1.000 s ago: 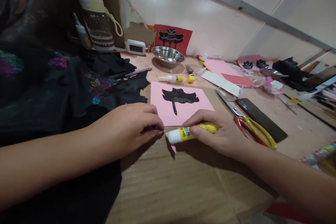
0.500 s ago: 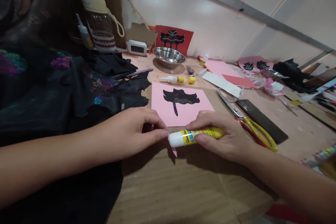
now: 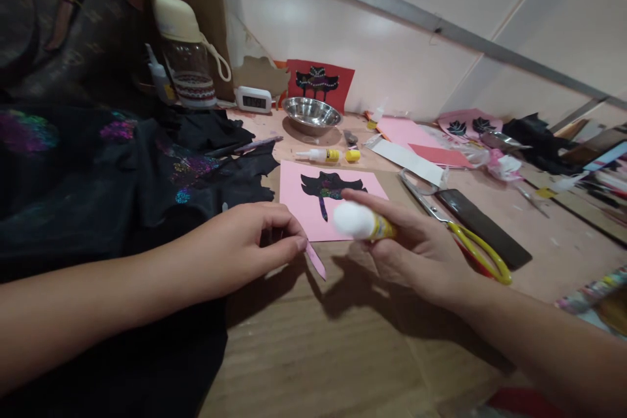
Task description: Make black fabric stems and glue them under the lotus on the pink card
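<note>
Between thumb and fingertips, my left hand (image 3: 267, 238) pinches a narrow pink paper strip (image 3: 316, 262) whose pointed end sticks out toward the lower right. My right hand (image 3: 416, 248) is wrapped round a glue stick (image 3: 377, 225), its white end tipped up and smeared by motion. The glue stick is raised, apart from the strip. Just beyond both hands lies a pink card (image 3: 292, 199) bearing a black roof-shaped cutout (image 3: 321, 184) with shiny coloured patches. One dark narrow strip (image 3: 323, 209) runs down from the cutout. The right hand and glue stick cover the card's right corner.
Black fabric (image 3: 122, 176) spreads over the left side. Behind the card are a small glue bottle (image 3: 321, 155), a metal bowl (image 3: 313, 119), a timer (image 3: 253, 100) and a red card (image 3: 345, 81). Scissors (image 3: 453, 225) and a dark flat case (image 3: 482, 225) lie right. Cardboard (image 3: 318, 353) covers the front.
My right hand has lifted the glue stick up and away from the pink strip, toward the card. The left hand keeps its pinch, and more of the strip shows. The view has shifted slightly.
</note>
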`<state>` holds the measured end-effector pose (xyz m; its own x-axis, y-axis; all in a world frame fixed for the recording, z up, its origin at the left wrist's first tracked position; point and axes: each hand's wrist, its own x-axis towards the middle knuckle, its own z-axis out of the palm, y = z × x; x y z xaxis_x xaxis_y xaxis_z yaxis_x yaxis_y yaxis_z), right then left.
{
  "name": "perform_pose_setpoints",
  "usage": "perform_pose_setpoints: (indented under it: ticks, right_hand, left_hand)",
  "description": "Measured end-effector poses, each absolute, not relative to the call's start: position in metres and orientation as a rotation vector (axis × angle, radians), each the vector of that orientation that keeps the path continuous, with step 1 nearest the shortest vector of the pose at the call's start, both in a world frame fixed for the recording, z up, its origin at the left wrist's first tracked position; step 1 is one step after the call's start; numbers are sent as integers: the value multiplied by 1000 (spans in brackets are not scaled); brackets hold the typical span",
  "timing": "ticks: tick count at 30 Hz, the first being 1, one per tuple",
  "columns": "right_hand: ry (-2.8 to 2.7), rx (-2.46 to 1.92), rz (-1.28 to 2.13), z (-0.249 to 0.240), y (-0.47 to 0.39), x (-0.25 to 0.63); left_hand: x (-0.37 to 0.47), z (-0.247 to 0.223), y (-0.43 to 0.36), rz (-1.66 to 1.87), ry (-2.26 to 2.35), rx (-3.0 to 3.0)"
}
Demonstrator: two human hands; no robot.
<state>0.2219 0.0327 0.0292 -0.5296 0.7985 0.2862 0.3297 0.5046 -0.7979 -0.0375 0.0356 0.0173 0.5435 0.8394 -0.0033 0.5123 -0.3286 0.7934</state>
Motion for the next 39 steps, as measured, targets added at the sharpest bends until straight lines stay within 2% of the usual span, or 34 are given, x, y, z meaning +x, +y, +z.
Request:
perform_pose_setpoints:
  ticks: [6, 10, 13, 19, 31, 39]
  right_hand:
    - [-1743, -1299, 1386, 26, 26, 202]
    - [-1791, -1441, 1465, 30, 22, 195]
    - [-1823, -1376, 1512, 30, 20, 194]
    - [-1890, -1178, 1554, 27, 20, 190]
    - [-1806, -1225, 1516, 28, 21, 189]
    - [-1840, -1257, 1515, 26, 20, 186]
  left_hand:
    - [-33, 16, 28, 595, 989, 2165]
    - [-32, 14, 24, 637, 999, 2219]
    - [-31, 13, 24, 663, 1020, 2254]
    - [-29, 15, 23, 700, 1029, 2241]
    - [-28, 16, 25, 677, 1040, 1964]
    - [-27, 11, 25, 682, 1057, 1999]
